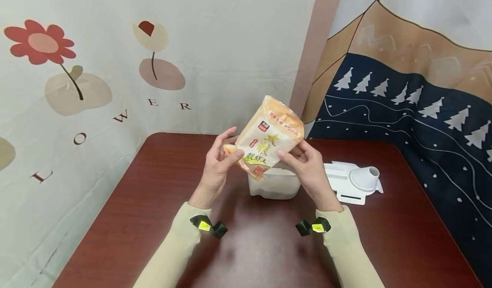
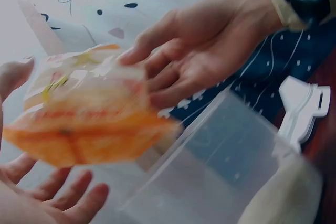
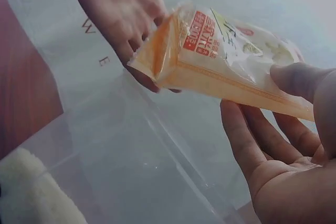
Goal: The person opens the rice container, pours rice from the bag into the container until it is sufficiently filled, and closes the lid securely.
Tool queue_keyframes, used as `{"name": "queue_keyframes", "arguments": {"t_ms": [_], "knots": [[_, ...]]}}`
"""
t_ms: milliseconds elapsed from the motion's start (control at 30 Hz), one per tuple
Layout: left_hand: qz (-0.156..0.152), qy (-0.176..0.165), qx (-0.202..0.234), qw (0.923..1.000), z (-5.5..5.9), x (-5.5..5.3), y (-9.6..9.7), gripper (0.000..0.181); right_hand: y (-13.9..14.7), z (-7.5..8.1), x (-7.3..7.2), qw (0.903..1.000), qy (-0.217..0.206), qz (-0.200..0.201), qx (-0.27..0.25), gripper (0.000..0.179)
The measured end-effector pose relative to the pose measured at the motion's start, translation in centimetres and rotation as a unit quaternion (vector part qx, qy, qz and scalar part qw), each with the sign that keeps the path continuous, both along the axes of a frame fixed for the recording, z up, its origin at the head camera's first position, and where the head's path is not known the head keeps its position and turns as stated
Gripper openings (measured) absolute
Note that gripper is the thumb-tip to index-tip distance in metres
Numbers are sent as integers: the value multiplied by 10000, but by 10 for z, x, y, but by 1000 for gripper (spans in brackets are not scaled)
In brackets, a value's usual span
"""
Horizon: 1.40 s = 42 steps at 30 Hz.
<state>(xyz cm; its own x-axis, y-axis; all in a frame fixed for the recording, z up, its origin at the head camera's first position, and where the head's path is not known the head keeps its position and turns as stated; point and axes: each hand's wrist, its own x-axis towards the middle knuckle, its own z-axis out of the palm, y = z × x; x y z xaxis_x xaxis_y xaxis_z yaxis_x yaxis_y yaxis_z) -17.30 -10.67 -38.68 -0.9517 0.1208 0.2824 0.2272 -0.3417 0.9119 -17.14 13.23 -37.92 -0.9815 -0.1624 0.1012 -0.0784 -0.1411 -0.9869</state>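
Note:
A rice bag, orange and white with printed lettering, is held up tilted over a translucent plastic bin. My right hand pinches its right edge, thumb on the front and fingers behind, as the right wrist view also shows. At the bag's lower left corner is my left hand, thumb and fingers spread around it. In the left wrist view, its fingers lie loose below the bag's orange end. White grains lie inside the bin.
On the brown table, right of the bin, lies a white plastic lid with a cone-shaped spout. Printed cloth hangs behind the table and along its sides.

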Motion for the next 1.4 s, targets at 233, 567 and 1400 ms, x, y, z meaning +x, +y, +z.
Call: {"name": "queue_keyframes", "arguments": {"t_ms": [233,567,1400], "knots": [[-433,252,-1385,9891,12,4,-24,71,-1,3,3,9985,167,207,474,63],[-538,342,-2466,9670,16,13,-34,60,-7,2,6,9919,550,586,984,58],[337,-497,-2126,9753,-10,5,-75,45,10,-11,10,9263,2166,200,3076,44]]}}
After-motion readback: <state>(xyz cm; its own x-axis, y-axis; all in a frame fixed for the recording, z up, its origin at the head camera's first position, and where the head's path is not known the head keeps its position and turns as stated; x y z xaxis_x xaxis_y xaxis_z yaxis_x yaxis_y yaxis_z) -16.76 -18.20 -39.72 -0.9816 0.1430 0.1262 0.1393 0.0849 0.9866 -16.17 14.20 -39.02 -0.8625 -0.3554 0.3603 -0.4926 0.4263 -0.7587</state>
